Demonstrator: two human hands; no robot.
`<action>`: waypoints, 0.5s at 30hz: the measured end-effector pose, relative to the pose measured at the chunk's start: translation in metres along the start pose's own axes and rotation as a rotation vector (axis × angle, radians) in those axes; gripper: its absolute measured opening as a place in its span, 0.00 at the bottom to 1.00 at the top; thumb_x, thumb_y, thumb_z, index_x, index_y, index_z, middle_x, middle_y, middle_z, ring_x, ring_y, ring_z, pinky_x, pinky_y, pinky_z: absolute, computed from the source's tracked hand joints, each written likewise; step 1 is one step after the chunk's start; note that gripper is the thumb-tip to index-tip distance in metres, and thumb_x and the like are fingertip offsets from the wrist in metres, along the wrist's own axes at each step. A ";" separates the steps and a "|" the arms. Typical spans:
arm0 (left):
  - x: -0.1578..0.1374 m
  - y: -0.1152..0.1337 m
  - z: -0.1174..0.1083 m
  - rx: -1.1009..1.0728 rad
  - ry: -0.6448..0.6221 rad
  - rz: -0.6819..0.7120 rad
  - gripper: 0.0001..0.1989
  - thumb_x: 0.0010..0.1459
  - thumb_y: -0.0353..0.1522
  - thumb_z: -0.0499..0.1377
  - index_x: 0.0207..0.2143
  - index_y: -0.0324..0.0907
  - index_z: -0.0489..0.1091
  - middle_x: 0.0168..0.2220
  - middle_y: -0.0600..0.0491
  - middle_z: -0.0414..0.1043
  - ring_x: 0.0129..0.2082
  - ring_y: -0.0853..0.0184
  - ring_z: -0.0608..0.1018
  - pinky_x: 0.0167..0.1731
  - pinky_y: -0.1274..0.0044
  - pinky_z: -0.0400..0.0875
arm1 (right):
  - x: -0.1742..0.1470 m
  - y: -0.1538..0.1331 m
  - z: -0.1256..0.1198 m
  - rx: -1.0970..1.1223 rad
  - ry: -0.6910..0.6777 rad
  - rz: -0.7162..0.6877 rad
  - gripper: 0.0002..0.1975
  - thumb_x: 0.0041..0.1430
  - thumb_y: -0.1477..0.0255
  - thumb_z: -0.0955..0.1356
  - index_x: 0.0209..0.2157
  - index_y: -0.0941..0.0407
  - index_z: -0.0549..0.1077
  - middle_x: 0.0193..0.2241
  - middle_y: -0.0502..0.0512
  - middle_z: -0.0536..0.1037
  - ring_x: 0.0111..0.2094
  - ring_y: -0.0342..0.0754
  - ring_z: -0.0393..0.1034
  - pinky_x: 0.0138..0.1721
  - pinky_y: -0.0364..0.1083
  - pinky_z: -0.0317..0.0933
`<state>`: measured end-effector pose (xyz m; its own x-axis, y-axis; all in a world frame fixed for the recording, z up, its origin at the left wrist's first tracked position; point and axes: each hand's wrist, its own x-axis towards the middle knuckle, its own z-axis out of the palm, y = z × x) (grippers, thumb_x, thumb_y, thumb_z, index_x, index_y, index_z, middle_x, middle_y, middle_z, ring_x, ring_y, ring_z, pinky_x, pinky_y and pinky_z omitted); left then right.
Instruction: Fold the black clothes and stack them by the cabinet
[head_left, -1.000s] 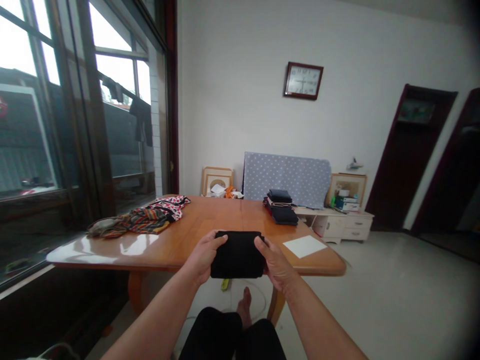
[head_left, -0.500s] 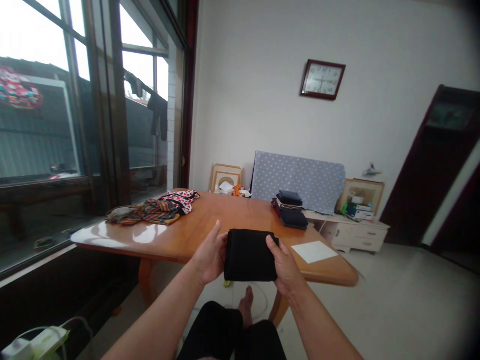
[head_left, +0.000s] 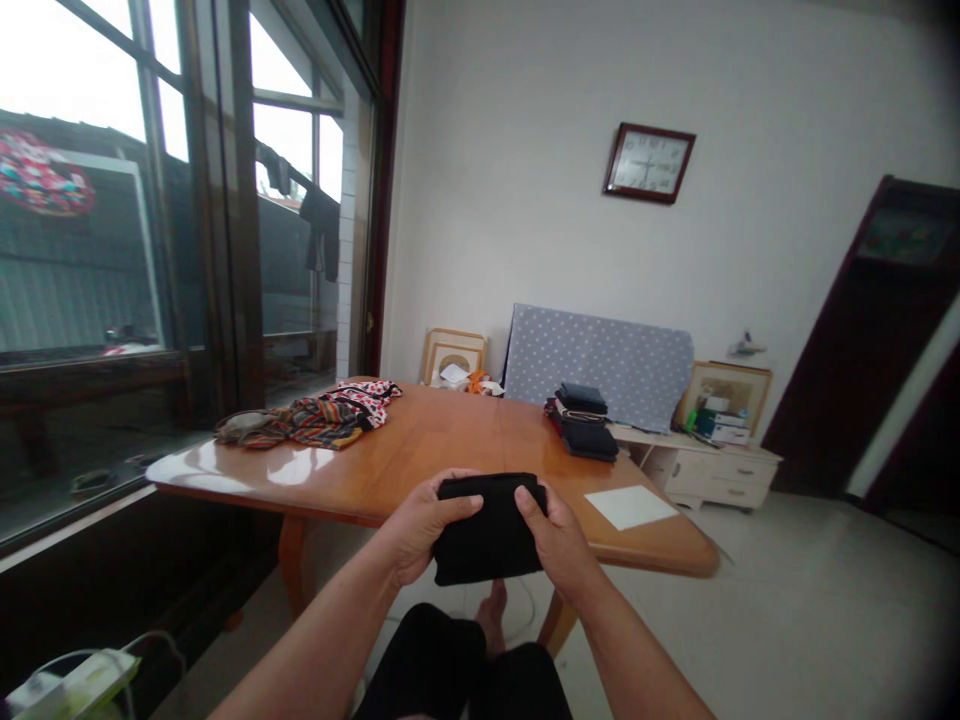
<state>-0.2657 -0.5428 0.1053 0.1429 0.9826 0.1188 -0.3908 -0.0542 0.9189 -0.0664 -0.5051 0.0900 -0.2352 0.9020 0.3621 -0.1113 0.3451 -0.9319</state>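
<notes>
Above the table point(head_left: 420, 455) edge, both hands gripping folded black cloth point(head_left: 489, 530)

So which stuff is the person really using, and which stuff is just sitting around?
In use:
- folded black cloth, gripped by the left hand and right hand, just in front of the table's near edge

Just lying about:
- stack of dark folded clothes on the wooden table
- colourful clothes pile
- white paper sheet
- wall clock
- picture frames by the wall

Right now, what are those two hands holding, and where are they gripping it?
A folded black cloth, held in front of the table edge: left hand grips its left end, right hand its right end, fingers curled over the top.
</notes>
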 end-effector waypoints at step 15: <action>-0.010 0.005 -0.009 0.038 -0.067 -0.032 0.30 0.50 0.33 0.70 0.56 0.44 0.68 0.49 0.45 0.74 0.41 0.63 0.78 0.41 0.74 0.71 | -0.003 -0.013 -0.007 0.124 -0.123 0.120 0.22 0.51 0.59 0.75 0.45 0.53 0.75 0.38 0.52 0.80 0.40 0.51 0.73 0.42 0.47 0.66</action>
<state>-0.2776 -0.5508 0.1054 0.2158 0.9699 0.1132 -0.3504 -0.0313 0.9361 -0.0579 -0.5103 0.1011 -0.3694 0.8936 0.2551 -0.1916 0.1954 -0.9618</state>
